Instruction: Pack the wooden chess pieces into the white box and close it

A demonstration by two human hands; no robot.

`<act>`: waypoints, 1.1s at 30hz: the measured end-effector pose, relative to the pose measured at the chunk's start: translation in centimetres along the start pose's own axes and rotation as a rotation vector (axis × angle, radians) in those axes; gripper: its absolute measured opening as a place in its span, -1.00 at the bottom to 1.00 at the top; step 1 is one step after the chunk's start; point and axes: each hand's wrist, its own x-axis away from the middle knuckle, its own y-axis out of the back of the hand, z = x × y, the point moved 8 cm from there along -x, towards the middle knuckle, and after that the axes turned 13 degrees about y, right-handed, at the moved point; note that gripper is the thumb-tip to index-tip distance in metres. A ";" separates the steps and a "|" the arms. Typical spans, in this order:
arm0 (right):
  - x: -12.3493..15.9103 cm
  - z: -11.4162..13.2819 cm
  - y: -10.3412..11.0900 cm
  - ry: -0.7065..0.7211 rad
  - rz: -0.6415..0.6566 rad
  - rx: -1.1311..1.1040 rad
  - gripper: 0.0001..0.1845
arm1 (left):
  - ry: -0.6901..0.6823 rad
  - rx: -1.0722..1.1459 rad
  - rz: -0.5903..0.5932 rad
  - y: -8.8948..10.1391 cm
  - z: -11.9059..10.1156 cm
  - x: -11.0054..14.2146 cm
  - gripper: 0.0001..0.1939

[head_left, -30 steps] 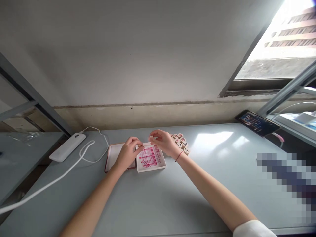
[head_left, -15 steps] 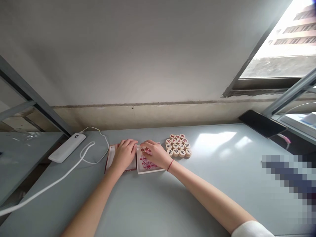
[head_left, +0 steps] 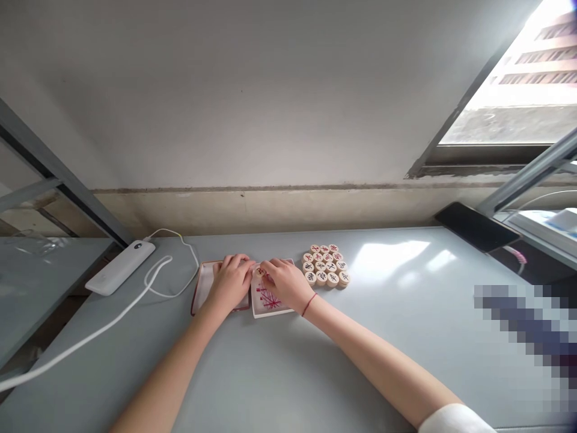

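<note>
My right hand (head_left: 285, 284) reaches into a shallow white box (head_left: 276, 314), its fingertips closed on a round wooden Chinese chess piece (head_left: 260, 272) at the back left corner. Red printed lines show on the box's floor, partly covered by that hand. My left hand (head_left: 232, 276) lies across the lid (head_left: 202, 287), its bent fingers and thumb at the box's left wall, which they seem to hold. To the right of the box, stacked Chinese chess pieces (head_left: 325, 266) stand in close rows, with red characters at the back and black ones in front.
A white power bank (head_left: 121, 267) with a white cable (head_left: 112, 325) lies at the left. At the back right a dark phone (head_left: 478, 227) leans by a metal post. The grey tabletop (head_left: 288, 373) meets the wall behind.
My right hand has moved left and down into the box with a piece, uncovering the stacked pieces. My left hand has shifted slightly at the box's edge. The phone screen has gone dark.
</note>
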 end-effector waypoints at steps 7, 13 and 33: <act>-0.5 0.4 -0.4 -0.033 0.007 0.006 -0.84 | -0.001 0.004 -0.001 0.0 0.0 0.1 -0.72; 0.3 -1.1 1.6 -0.085 0.003 -0.038 -0.78 | 0.000 0.013 -0.006 0.3 -0.7 -0.1 -0.70; 1.9 -14.1 4.6 -0.491 0.291 0.017 -0.70 | -0.106 0.031 0.021 -0.1 -2.2 -0.1 -0.85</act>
